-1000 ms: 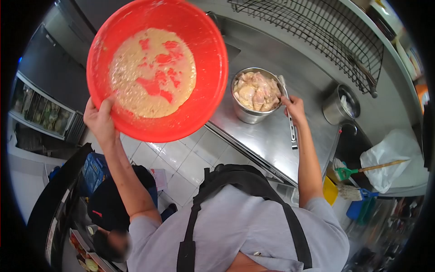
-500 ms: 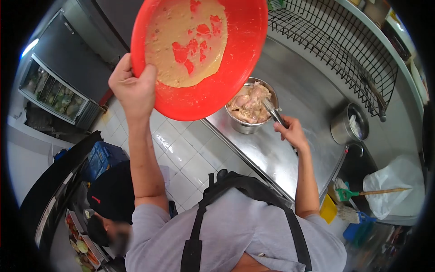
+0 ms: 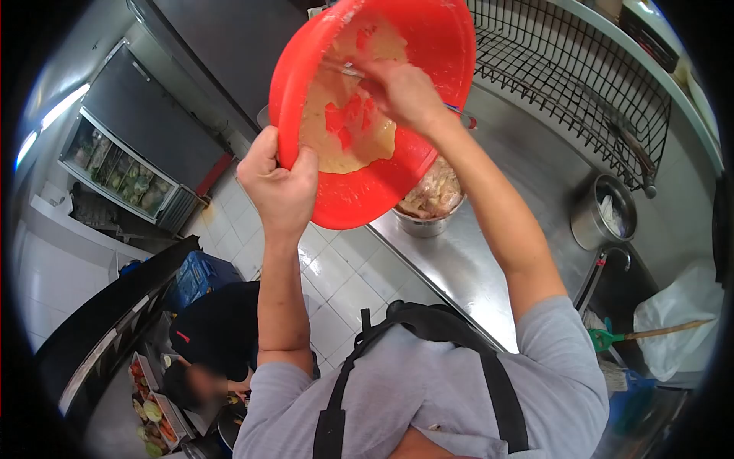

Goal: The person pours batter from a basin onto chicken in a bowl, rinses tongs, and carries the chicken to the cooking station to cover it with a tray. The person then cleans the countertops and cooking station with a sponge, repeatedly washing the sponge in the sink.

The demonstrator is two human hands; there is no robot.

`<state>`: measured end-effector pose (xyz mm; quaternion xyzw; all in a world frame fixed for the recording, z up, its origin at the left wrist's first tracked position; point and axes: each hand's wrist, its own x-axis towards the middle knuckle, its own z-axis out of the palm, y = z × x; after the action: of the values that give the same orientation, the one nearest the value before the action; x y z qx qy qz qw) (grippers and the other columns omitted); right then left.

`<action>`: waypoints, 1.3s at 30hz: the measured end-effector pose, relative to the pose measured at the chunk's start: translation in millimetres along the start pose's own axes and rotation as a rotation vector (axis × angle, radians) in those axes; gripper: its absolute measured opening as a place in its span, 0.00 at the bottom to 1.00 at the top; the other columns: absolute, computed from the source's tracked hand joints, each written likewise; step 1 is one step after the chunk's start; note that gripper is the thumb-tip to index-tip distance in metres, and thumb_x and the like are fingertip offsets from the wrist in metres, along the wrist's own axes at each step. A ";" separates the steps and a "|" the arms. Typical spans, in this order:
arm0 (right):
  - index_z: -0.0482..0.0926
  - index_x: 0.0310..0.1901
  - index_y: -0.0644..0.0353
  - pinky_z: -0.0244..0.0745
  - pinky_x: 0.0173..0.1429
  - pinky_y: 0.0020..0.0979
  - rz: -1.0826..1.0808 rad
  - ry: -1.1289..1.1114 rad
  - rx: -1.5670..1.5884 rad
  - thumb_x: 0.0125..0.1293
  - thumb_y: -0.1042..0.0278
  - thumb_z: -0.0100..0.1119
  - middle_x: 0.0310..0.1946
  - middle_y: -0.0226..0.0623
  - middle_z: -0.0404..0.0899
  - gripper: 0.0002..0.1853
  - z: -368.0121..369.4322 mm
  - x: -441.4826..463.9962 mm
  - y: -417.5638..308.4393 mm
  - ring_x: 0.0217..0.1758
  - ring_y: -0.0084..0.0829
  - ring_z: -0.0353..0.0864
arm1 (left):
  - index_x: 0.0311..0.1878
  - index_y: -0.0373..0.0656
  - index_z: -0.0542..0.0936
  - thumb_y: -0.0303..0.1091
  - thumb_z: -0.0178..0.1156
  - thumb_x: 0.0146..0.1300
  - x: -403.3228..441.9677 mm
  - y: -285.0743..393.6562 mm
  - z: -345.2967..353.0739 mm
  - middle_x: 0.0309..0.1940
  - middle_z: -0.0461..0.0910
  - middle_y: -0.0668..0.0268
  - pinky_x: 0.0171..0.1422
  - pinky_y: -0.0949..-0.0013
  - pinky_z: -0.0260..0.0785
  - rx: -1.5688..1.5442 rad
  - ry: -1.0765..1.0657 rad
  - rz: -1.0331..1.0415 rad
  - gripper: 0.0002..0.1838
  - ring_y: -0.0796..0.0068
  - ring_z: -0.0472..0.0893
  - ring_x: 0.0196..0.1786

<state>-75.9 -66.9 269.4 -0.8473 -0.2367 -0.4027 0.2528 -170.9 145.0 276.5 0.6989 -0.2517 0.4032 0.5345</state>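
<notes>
My left hand (image 3: 279, 183) is closed on the near rim of a large red plastic basin (image 3: 355, 206), which is tilted above the steel counter. A thin, pale yellow-brown batter (image 3: 344, 157) coats its inside, with red patches showing through. My right hand (image 3: 405, 96) reaches into the basin, closed around metal tongs (image 3: 342, 67) whose tip is smeared by motion against the coated wall. Below the basin, a steel pot (image 3: 425, 226) stands on the counter, filled with raw, batter-coated meat pieces (image 3: 436, 191). The basin hides part of the pot.
The steel counter (image 3: 489, 271) runs under a black wire rack (image 3: 566, 84). At right are another steel pot (image 3: 604, 210), a tap (image 3: 615, 256) and a white plastic bag (image 3: 677, 321). A co-worker (image 3: 218, 329) bends over vegetable trays (image 3: 157, 405) at lower left. A glass-door fridge (image 3: 118, 168) stands behind.
My right hand has moved with the tongs from the meat in the pot up into the red basin. The basin has shifted right in view and tipped more steeply.
</notes>
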 end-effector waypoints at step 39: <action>0.82 0.52 0.51 0.77 0.39 0.46 -0.098 -0.049 -0.268 0.67 0.63 0.55 0.35 0.42 0.83 0.13 -20.9 23.7 37.2 0.41 0.48 0.83 | 0.27 0.36 0.74 0.16 0.56 0.55 13.7 -23.7 3.8 0.22 0.69 0.77 0.31 0.81 0.58 0.089 -0.046 0.068 0.05 0.91 0.66 0.27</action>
<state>-51.8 -103.4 291.0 -0.8704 -0.2278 -0.4219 0.1117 -143.7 149.5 274.6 0.7222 -0.2692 0.4155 0.4830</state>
